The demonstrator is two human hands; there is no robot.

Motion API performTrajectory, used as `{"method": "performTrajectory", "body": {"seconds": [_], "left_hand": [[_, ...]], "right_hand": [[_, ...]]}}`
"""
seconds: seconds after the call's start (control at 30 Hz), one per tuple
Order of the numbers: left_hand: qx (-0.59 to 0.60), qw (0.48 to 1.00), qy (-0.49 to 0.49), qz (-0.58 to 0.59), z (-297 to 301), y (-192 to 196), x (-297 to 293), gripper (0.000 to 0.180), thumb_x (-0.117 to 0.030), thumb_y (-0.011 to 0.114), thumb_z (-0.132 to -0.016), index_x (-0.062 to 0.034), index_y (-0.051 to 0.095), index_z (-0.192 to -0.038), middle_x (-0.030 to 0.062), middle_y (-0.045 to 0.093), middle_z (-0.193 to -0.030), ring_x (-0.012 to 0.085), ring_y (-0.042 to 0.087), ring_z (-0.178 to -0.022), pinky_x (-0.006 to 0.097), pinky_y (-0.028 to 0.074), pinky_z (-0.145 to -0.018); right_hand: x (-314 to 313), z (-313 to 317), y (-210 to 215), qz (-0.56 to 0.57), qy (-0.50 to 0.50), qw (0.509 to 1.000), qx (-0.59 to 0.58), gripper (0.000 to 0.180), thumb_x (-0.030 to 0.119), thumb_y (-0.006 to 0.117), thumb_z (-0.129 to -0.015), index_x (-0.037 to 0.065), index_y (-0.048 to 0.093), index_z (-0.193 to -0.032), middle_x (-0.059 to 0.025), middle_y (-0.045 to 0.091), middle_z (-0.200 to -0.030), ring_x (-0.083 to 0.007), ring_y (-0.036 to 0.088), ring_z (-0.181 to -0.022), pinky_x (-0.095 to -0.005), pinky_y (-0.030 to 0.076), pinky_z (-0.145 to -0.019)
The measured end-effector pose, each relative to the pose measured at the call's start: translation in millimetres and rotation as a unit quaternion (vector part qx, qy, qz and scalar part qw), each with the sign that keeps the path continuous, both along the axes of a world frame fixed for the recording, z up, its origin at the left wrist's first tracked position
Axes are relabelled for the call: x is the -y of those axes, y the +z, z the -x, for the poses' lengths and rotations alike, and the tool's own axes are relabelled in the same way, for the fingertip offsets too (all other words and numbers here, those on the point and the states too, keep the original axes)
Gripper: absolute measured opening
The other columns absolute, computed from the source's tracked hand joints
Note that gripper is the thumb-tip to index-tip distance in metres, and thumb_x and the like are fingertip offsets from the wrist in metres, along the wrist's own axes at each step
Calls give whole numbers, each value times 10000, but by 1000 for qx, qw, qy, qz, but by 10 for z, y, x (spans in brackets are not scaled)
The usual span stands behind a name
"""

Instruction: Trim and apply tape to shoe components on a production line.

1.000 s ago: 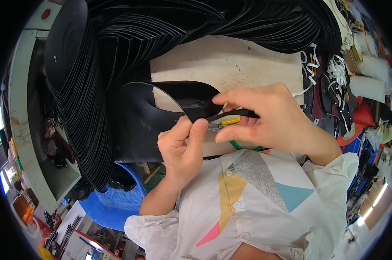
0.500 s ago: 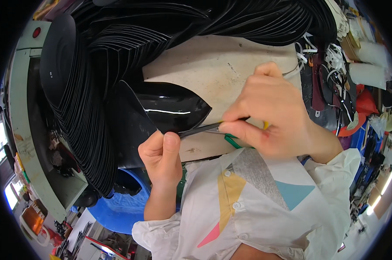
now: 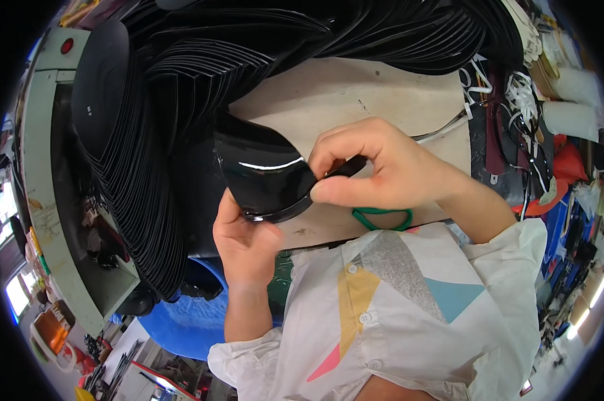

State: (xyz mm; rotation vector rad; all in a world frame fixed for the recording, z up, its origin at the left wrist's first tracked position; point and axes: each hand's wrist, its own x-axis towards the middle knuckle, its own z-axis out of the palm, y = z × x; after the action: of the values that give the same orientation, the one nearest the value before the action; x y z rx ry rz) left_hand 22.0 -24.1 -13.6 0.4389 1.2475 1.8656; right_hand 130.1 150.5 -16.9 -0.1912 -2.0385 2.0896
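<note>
A glossy, curved black sheet piece [image 3: 262, 177], looking like patent leather, is held up in front of me. My left hand [image 3: 243, 244] grips its lower left edge, fingers behind it and the thumb, slightly blurred, beside the rim. My right hand [image 3: 382, 167] pinches the right end of the piece between thumb and fingers. A narrow black strip [image 3: 348, 167] runs from that pinch through the curled fingers; whether it is part of the piece I cannot tell. Just below the right hand lies a green loop-shaped handle [image 3: 382, 219].
Long overlapping stacks of black pieces [image 3: 135, 174] line the left and far sides of the pale work board [image 3: 409, 80]. A blue tub [image 3: 188, 324] stands below left, beside a grey-green metal cabinet [image 3: 41, 200]. White cords and dark straps [image 3: 509, 134] lie at the right.
My right hand has moved left to the end of the glossy piece. The piece has tilted and its edge now curls around. My left thumb has come off the strip it pressed.
</note>
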Motion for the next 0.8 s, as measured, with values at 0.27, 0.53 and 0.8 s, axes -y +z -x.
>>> {"method": "performTrajectory", "body": {"seconds": [0.27,0.53,0.8], "left_hand": [[23,995,-32,96,218,300,67,250,39,730,-687,54,635,-919,65,651,-849,99,581,-732,228,460,-679],[-106,982,45,150,229,441,5,157,70,692,-671,23,645,-813,31,632,-761,88,550,-643,217,430,-602],[-3,1000,11,13,211,85,-39,311,-23,627,-771,-3,574,-1077,84,630,-1012,178,618,-903,328,486,-829]], "right_hand": [[121,40,324,-190,14,982,20,117,110,682,-729,21,642,-793,-83,612,-698,-187,592,-573,-262,454,-525],[-914,-715,103,-369,-306,873,85,164,20,681,-736,22,658,-898,-80,655,-847,-166,622,-740,-256,484,-694],[404,-1029,-310,-577,14,807,124,242,39,643,-601,0,572,-829,-73,518,-672,-233,550,-651,-326,473,-592]]}}
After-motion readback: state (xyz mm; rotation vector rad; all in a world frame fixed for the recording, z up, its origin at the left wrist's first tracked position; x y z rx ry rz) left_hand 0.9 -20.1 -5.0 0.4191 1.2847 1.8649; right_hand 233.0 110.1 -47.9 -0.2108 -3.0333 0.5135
